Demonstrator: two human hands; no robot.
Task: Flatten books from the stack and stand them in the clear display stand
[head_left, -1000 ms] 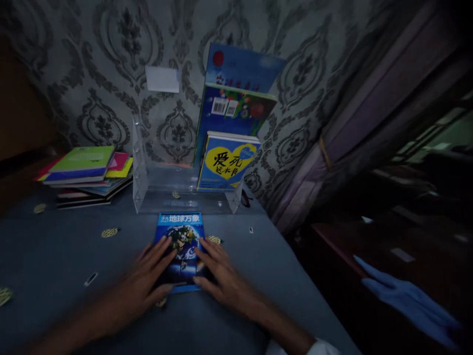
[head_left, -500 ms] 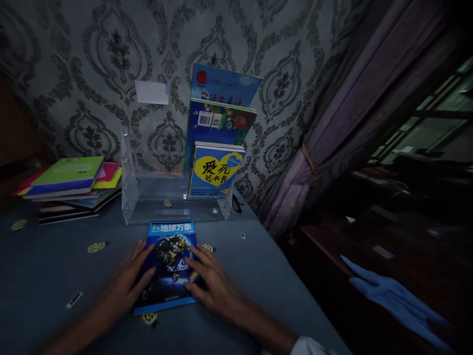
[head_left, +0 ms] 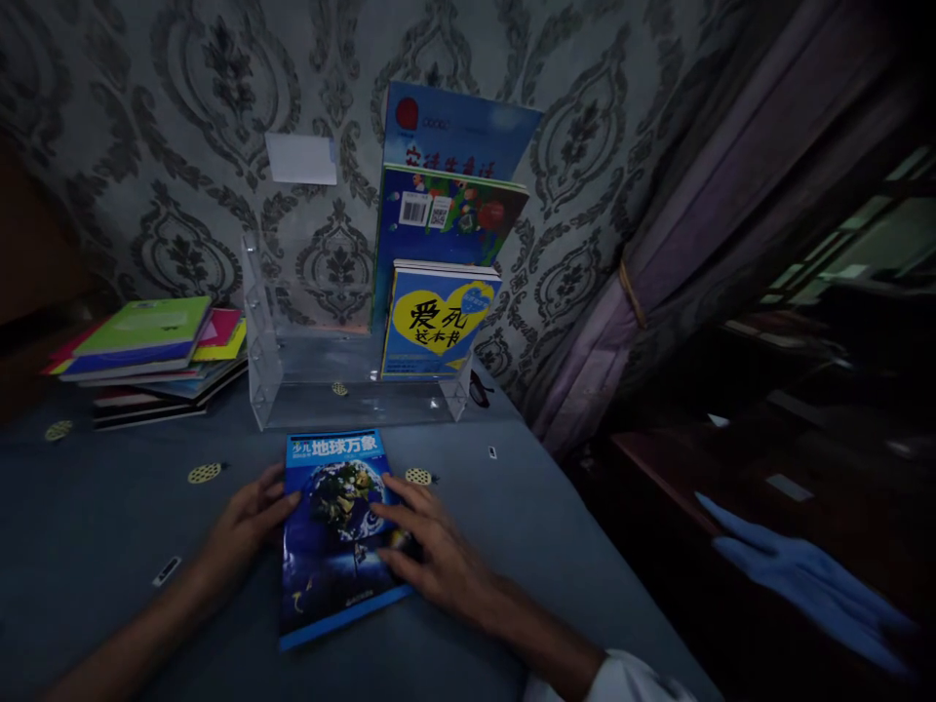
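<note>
A blue book (head_left: 343, 556) with a picture of the Earth on its cover sits at the front of the table, slightly turned. My left hand (head_left: 253, 517) is closed on the book's left edge, thumb on the cover and the other fingers partly hidden beside or behind it. Across the right side of the cover, my right hand (head_left: 428, 541) rests with its fingers spread. Just beyond the book stands a clear acrylic rack (head_left: 358, 405). In its right part lean a blue book with a yellow heart (head_left: 439, 322), a dark blue book (head_left: 446, 219) and a taller light blue book (head_left: 468, 127).
A stack of colourful books (head_left: 146, 336) lies left of the rack. Dark glasses (head_left: 480, 390) sit by the rack's right end. A blue table (head_left: 468, 507) ends at a slanted right edge. Past it hang a purple curtain (head_left: 614, 322) and a blue glove-like object (head_left: 797, 575).
My left hand has drawn back from the cover to the book's left edge. The book has turned slightly, its lower left corner shifting nearer. My right hand stays on the cover.
</note>
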